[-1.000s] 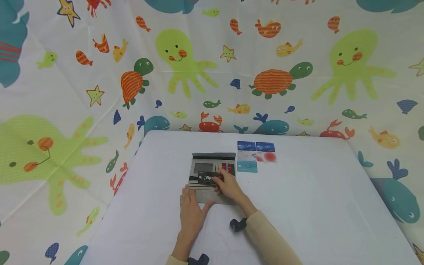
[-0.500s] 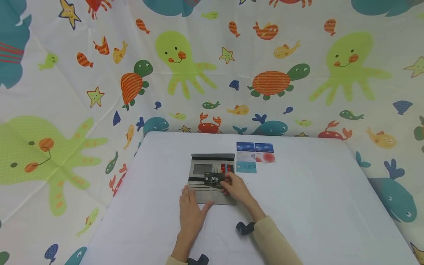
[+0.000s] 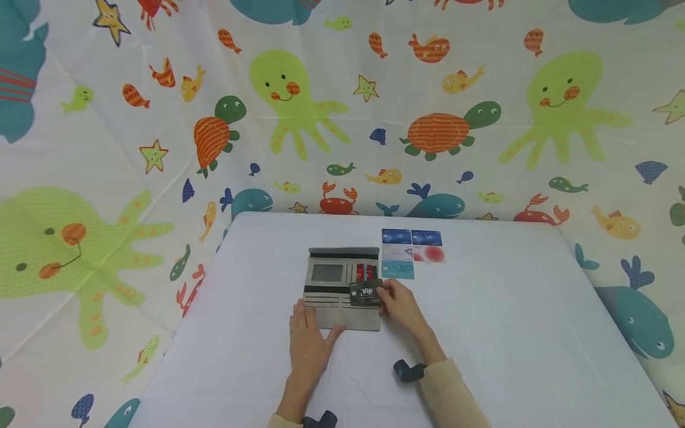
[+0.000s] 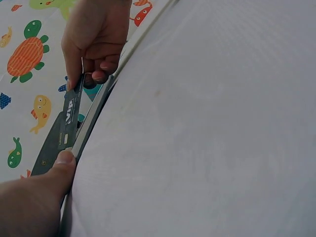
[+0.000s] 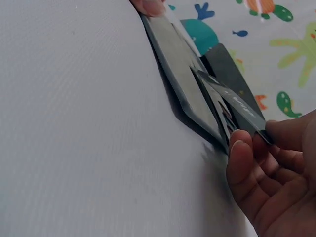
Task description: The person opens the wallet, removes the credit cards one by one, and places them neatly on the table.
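right hand (image 3: 402, 306) pinches card (image 3: 365, 292) by edge; table (image 3: 524, 309) rightward

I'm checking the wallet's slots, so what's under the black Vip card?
The open wallet lies under the black Vip card, which the right hand holds. Slot lines show below the card; in the head view, whatever it covers is hidden.

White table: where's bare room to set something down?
Free: table right of the loose cards and right sleeve; also left of the wallet and left hand. Crowded: wallet's right end, at the right hand, black card and loose cards.
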Tool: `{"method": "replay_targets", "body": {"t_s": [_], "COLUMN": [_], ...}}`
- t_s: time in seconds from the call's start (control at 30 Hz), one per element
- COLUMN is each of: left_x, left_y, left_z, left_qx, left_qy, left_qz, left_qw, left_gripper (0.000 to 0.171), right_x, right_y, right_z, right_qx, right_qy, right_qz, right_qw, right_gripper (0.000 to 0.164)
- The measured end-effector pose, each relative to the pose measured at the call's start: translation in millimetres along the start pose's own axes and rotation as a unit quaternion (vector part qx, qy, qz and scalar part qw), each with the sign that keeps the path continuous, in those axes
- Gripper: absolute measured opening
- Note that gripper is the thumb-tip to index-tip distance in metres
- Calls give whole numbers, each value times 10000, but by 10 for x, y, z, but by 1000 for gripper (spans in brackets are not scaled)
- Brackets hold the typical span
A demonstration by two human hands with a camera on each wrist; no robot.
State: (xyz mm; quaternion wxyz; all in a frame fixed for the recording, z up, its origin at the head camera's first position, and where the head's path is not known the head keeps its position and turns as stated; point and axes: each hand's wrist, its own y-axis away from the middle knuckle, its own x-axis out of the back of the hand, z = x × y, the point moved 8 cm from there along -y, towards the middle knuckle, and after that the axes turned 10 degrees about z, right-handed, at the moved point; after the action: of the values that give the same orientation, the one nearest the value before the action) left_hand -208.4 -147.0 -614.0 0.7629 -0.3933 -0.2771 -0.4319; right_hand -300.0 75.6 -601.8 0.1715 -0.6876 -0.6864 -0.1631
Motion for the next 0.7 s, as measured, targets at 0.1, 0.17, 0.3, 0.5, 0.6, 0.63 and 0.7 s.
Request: {"method": "replay_targets", "body": {"t_s": [0.1,0.17,0.3,0.5,0.6,0.63,0.7], "left_x": [2,-2,0,-2,-8,-12,-15], "left_y": [-1,-1,0,-4,-11,-13,-14], "left_z": [-2,-4,5,6,1,-3,-7], "left_qx": [5,32,88,138,139,143,162], "left_qy": [12,27,83,84,76,67,73], "left_qz": [15,-16,-71,-144,-218,-255,-308], "left_qw": [10000,10000,9999,9998,9996,9995,9994], "left_gripper": [92,92,92,92,92,92,93], "right_x": [54,96,208,477,619,664,744], "right_y": [8,21,41,6,-31,-44,-75], "right_z": [47,74,138,237,304,327,382], "right_qx": [23,-29,-282,-533,-662,-687,-736], "right_qy": [89,111,-39,-239,-344,-341,-314], "right_qz": [-10,-29,6,406,628,692,799], "right_qw": [10000,9999,9996,9975,9952,9946,9936], "right_gripper": [20,20,20,22,24,24,24]}}
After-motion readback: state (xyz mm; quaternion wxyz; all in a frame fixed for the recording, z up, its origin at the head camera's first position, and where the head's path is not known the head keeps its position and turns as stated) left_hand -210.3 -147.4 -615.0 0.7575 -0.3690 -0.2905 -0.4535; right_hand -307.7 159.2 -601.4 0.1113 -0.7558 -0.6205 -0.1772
